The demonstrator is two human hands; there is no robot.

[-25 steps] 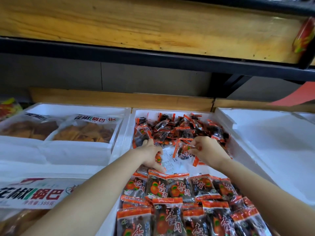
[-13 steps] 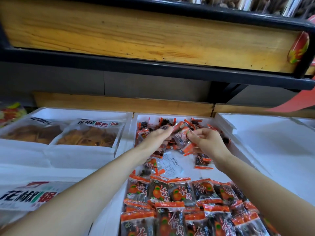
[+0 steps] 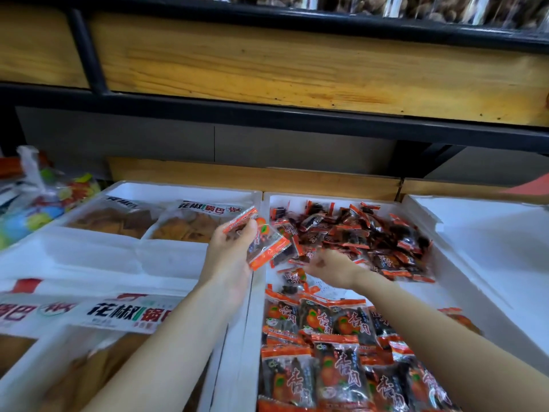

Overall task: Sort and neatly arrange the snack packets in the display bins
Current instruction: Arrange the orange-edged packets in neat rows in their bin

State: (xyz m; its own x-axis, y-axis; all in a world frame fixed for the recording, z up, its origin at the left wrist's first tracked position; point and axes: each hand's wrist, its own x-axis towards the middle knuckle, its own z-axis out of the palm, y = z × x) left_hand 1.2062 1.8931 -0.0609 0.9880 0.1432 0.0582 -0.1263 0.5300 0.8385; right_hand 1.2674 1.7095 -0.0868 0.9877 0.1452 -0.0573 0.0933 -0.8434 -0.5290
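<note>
Far left: a clear bag of bright sweets (image 3: 44,203); no print on it is legible.

Left foam bin (image 3: 89,251): flat bags of brown crisps. One bag label (image 3: 208,210) reads 花椒锅巴. A large bag (image 3: 127,315) at near left carries the same four characters in bigger type. The small line beneath is too blurred to read.

Left hand (image 3: 234,257): raised over the wall between the left and middle bins. Its grip is closed round a small fan of held packets (image 3: 269,248), with a fingertip clamped near one orange seal strip.

Middle bin (image 3: 341,198): a loose pile (image 3: 371,236) of the same packets lies jumbled at the far end. Neat rows (image 3: 326,337) overlap face-up at the near end. A few strays lie in the gap between. The row faces show an orange fruit and two characters, probably 杏肉.

Right hand (image 3: 329,266): low at the near edge of the pile, motion-blurred. Whether its grip has anything cannot be told.

Handling, as judged: the packets look light, with slick crinkly film around a soft dark lump, and not fragile. A stack is likely to slide apart, so it should be pinched flat across the faces with a thumb on top. Singles are best taken by a crimped orange end.

Right foam bin (image 3: 490,248): plain white, no writing.
</note>
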